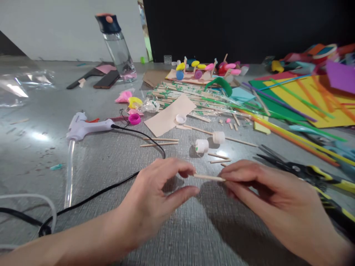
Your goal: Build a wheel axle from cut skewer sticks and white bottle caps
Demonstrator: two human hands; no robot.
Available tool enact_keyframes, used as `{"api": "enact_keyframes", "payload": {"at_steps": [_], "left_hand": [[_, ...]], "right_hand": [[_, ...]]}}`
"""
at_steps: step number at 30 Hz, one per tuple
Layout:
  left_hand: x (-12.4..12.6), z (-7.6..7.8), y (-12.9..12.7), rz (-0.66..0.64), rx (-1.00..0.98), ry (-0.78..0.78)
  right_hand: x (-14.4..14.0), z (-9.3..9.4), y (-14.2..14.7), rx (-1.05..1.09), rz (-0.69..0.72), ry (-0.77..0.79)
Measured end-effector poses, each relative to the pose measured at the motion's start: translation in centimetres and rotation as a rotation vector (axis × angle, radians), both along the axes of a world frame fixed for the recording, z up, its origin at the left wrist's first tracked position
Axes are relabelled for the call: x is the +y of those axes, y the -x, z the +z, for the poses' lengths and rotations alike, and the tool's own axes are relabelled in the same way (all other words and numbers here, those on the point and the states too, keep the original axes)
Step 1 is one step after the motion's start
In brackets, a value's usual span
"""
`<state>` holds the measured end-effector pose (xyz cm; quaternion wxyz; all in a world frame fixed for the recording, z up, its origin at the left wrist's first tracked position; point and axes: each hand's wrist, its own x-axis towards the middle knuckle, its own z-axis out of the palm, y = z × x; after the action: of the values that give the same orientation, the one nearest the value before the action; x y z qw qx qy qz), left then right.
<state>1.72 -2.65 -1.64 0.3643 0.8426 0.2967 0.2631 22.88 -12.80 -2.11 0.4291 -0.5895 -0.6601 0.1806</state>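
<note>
A short wooden stick (208, 177) lies level in the air above the table, its right end pinched between the thumb and fingers of my right hand (266, 195). My left hand (158, 195) is at the stick's other end, thumb and fingertips apart; a fingertip is close to the tip, and I cannot tell whether it touches. Just beyond are two white bottle caps, one (202, 146) standing alone and the other (219, 137) with a long thin stick (241, 142) through or against it. Several cut stick pieces (219, 157) lie near my right fingers.
At left rests a white glue gun (88, 127) with a black cord (133, 177) running across the table. Black-and-yellow pliers (302, 171) lie right, beside my right hand. Behind are bundled wooden sticks (177, 96), coloured paper (294, 96), a cardboard strip (169, 115) and a water bottle (118, 50).
</note>
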Motion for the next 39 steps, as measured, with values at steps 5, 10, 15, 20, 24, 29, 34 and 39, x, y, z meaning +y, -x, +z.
{"api": "enact_keyframes", "payload": {"at_steps": [5, 10, 15, 20, 24, 29, 34, 39], "left_hand": [[0.3, -0.3, -0.4, -0.014, -0.025, 0.239], [1.1, -1.2, 0.2, -0.062, 0.097, -0.166], [1.3, -1.6, 0.5, -0.22, 0.134, -0.401], [1.1, -1.6, -0.2, -0.219, 0.208, -0.445], [1.2, -1.5, -0.5, -0.195, 0.223, -0.415], [1.1, -1.5, -0.2, -0.218, 0.182, -0.375], [1.1, -1.7, -0.2, -0.205, 0.155, -0.367], [1.5, -1.7, -0.3, -0.162, 0.144, -0.388]], "right_hand": [[0.0, -0.8, -0.9, -0.347, 0.013, -0.242], [0.5, -2.3, -2.0, -0.586, 0.143, -0.223], [0.4, -2.3, -2.5, -0.608, 0.238, -0.158], [0.2, -2.3, -2.5, -0.602, 0.128, -0.148], [0.5, -2.6, -2.2, -0.605, 0.114, -0.122], [0.8, -2.7, -2.0, -0.568, 0.125, -0.119], [0.8, -2.6, -2.1, -0.551, 0.124, -0.118], [0.5, -2.4, -2.4, -0.526, 0.116, -0.075]]}}
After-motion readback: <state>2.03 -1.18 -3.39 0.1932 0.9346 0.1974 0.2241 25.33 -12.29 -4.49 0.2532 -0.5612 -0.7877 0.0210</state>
